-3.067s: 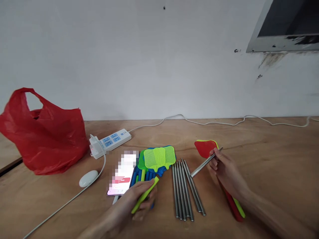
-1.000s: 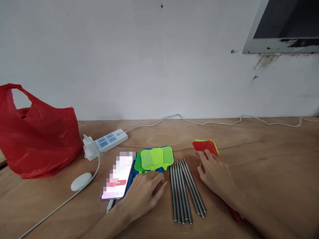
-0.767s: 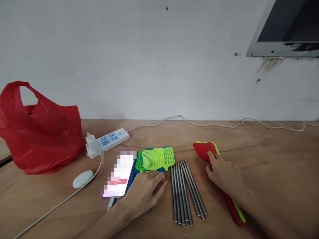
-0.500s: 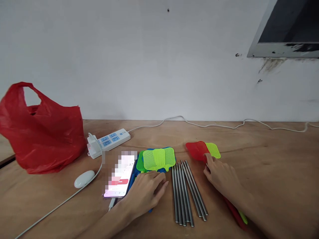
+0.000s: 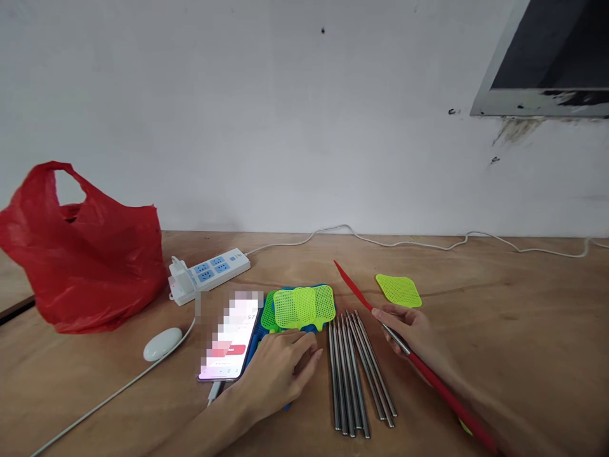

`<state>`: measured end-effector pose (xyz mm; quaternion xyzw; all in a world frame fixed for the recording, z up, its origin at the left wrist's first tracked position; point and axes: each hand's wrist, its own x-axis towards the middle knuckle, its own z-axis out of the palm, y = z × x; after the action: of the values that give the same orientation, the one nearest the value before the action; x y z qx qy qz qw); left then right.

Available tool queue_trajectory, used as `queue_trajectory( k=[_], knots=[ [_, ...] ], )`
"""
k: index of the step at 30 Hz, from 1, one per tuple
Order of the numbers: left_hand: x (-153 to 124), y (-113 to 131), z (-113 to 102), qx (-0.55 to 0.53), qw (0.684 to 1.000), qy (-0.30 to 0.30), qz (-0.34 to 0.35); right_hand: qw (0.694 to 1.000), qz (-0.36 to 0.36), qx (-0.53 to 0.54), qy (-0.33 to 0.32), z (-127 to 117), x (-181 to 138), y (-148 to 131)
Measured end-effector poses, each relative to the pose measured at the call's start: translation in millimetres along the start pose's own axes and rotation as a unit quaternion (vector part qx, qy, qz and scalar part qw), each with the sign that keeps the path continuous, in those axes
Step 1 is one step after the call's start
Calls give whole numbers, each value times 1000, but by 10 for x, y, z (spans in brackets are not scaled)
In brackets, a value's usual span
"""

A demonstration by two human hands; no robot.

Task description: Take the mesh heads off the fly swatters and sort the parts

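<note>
In my right hand is a red fly swatter, gripped by its metal shaft. Its head shows edge-on, tilted up to the left, and its red handle runs down along my forearm. A yellow-green fly swatter lies on the table beyond that hand, its handle mostly hidden beneath my arm. My left hand rests loosely, thumb apart from the fingers, by a pile of green, yellow-green and blue swatter heads; it covers their lower parts. Several metal rods lie side by side between my hands.
Left of the pile sits a lit phone with a cable plugged in. Farther left are a white oval device, a power strip and a red plastic bag. A white cord runs along the wall.
My right hand has lifted the red swatter off the yellow-green one and turned it edge-on. The yellow-green head now shows fully. My left hand stays in place.
</note>
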<state>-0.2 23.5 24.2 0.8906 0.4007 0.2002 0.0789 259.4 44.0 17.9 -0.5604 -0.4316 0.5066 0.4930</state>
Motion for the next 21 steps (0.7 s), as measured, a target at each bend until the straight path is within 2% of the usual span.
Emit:
queue_trajectory(
  k=[6,11,15,21],
  knots=[
    [-11,-5,8,-11,1000,6,-1,997,37,51,-40,13,23,80],
    [-12,10,6,-22,1000,6,0,991,26,126,-45,23,-77,-34],
    [-15,71,-51,-96,995,6,-13,970,43,232,-61,49,-153,-99],
    [5,174,-160,-206,978,-27,-28,966,21,234,-107,96,-175,-36]
  ],
)
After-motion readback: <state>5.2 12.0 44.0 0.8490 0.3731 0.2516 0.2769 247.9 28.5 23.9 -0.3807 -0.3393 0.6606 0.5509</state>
